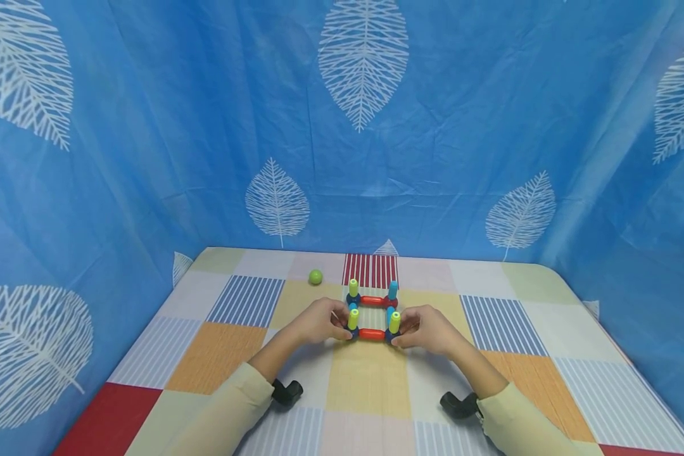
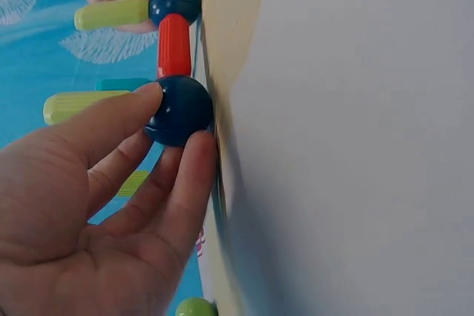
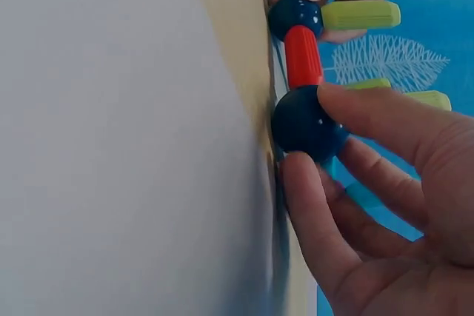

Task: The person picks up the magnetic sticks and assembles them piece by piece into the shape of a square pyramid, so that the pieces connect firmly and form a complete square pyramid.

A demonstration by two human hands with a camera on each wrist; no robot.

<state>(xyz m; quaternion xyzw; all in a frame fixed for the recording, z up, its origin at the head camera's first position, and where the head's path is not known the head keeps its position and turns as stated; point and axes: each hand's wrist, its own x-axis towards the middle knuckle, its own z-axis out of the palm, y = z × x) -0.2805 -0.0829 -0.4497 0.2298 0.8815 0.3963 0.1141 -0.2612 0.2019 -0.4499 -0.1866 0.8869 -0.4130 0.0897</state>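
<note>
A square frame of toy magnetic rods and balls sits on the table. Its front edge is a red rod (image 1: 372, 334) joining two dark blue balls, and a second red rod (image 1: 373, 301) runs along the back. Yellow-green rods (image 1: 354, 318) stand up from both front balls and the back left one; a light blue rod (image 1: 392, 291) rises from the red ball (image 1: 390, 302) at back right. My left hand (image 1: 322, 321) pinches the front left blue ball (image 2: 181, 112) between thumb and fingers. On the other side, my right hand (image 1: 430, 329) grips the front right blue ball (image 3: 304, 123).
Behind the frame, to the left, a small green ball (image 1: 315, 277) lies on the patchwork tablecloth (image 1: 370, 386). Blue curtains (image 1: 444, 126) with white leaf prints hang around the back and sides. Black wrist mounts (image 1: 287, 393) show below both forearms.
</note>
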